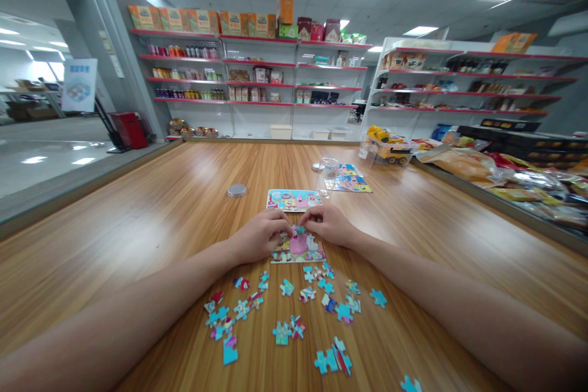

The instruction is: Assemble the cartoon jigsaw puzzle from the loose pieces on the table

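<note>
A partly joined jigsaw point(298, 248) with a pink figure lies on the wooden table point(151, 208). My left hand point(260, 234) rests on its left side, fingers curled down on the top edge. My right hand point(327, 223) presses fingertips on the same top edge, where a small teal piece point(301, 230) sits between both hands; whether either hand grips that piece is unclear. Several loose puzzle pieces point(285, 312) lie scattered nearer to me. A colourful reference picture point(294, 199) lies just beyond my hands.
A round metal lid point(236, 190) lies to the left. A clear plastic jar point(329, 170) and a second picture card point(348, 180) sit further back. A yellow toy truck point(390, 144) and packaged goods point(505, 174) line the right edge. Store shelves point(257, 82) stand behind.
</note>
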Available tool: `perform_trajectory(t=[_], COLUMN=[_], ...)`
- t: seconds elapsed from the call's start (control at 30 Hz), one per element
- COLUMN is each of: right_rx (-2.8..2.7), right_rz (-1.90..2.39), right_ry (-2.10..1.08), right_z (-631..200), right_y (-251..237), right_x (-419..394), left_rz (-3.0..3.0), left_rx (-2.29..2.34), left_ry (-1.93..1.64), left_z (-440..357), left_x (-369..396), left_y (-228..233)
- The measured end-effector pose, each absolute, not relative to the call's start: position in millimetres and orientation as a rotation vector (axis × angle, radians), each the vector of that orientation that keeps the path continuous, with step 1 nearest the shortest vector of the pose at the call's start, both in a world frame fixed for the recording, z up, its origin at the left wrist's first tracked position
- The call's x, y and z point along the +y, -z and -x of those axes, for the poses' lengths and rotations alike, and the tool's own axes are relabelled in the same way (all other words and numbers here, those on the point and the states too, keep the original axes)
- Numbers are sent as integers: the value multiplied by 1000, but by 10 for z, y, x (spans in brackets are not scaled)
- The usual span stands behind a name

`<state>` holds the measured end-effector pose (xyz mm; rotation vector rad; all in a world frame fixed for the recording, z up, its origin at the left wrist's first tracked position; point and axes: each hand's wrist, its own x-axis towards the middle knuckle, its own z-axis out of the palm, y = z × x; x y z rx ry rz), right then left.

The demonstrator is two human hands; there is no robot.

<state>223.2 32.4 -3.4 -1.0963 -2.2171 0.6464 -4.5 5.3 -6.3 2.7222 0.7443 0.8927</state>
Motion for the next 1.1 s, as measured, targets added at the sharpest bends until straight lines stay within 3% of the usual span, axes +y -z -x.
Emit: perform_trajectory(t=[1.1], right_rx=[-2215], right_rz=[1095], right_ry=[-654], right_z=[-2222], right_y=[27], right_x=[317], left_rz=[-2717], left_rx=[741], left_ry=[-897], left_z=[47], left_x=[46], left_y=[57])
